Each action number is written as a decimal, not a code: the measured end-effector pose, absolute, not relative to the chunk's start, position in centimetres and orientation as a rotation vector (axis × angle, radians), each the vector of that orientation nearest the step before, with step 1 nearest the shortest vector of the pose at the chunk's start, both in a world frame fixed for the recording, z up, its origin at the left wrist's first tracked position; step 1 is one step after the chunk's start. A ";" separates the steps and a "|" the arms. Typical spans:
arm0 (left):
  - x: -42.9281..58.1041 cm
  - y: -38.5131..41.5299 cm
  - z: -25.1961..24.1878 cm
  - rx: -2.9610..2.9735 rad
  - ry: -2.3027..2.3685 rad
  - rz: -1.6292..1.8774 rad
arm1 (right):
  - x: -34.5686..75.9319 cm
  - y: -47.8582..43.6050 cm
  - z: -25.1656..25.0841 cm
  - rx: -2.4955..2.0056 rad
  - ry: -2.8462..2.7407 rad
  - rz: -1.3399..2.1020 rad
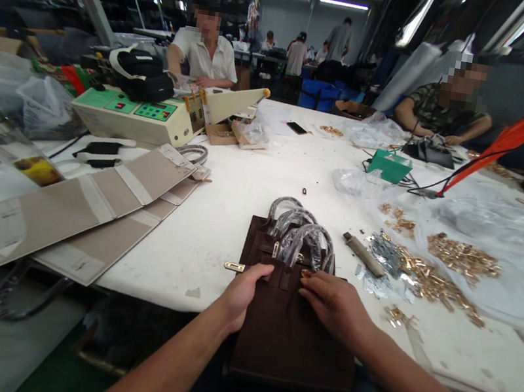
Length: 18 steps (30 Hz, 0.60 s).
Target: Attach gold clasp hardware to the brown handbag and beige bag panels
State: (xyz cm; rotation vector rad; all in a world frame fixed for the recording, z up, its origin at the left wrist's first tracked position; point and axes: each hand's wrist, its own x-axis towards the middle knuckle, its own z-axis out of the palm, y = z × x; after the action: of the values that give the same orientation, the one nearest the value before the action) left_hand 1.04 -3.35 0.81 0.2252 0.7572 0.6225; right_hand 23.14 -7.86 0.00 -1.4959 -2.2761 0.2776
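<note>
A dark brown handbag leans at the table's front edge, with plastic-wrapped handles standing up from its top. More brown bag panels show just behind it. My left hand is closed on the bag's left upper edge, thumb lying on the front. Just left of that hand, a strap end with a slotted gold metal plate sticks out. My right hand rests at the upper right of the bag front. Its thumb and fingers are pinched on a small gold metal fitting, mostly hidden by the fingertips.
Right of the bag lie a tool with a taped handle, silver plates and gold fittings on plastic. Flat beige bag pieces and a cream machine stand left. A phone lies farther back. Two co-workers sit across.
</note>
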 end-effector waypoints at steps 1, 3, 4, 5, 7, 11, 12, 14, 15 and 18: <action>1.0 -3.3 0.8 0.235 0.754 0.622 | 23.1 -7.9 -0.1 -1.495 -2.262 0.272; 1.1 -3.4 0.8 0.257 0.760 0.631 | 23.0 -8.2 -0.2 -1.494 -2.234 0.240; 1.1 -3.4 0.7 0.268 0.775 0.642 | 22.9 -8.4 -0.3 -1.488 -2.220 0.214; 1.1 -3.4 0.6 0.282 0.800 0.659 | 22.8 -8.5 -0.2 -1.481 -2.206 0.186; 1.1 -3.3 0.4 0.316 0.863 0.693 | 22.5 -8.7 -0.1 -1.475 -2.176 0.137; 1.0 -2.8 0.2 0.367 0.879 0.668 | 22.5 -8.2 0.0 -1.504 -2.146 0.151; 0.9 -2.8 0.2 0.373 0.862 0.651 | 22.5 -8.2 -0.2 -1.501 -2.135 0.170; 0.9 -3.3 0.4 0.387 0.822 0.621 | 22.5 -8.7 -1.0 -1.471 -2.094 0.195; 0.9 -3.7 0.3 0.407 0.807 0.617 | 22.6 -9.1 -1.6 -1.436 -2.071 0.194; 0.9 -4.2 -0.8 0.593 0.819 0.709 | 23.2 -9.1 -4.0 -1.296 -1.946 0.136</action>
State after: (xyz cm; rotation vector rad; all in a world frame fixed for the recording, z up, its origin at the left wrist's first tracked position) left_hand 0.95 -4.16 -0.83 0.5931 0.8187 0.7091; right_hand 23.20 -9.14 -4.00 -1.2961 -1.9464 0.1359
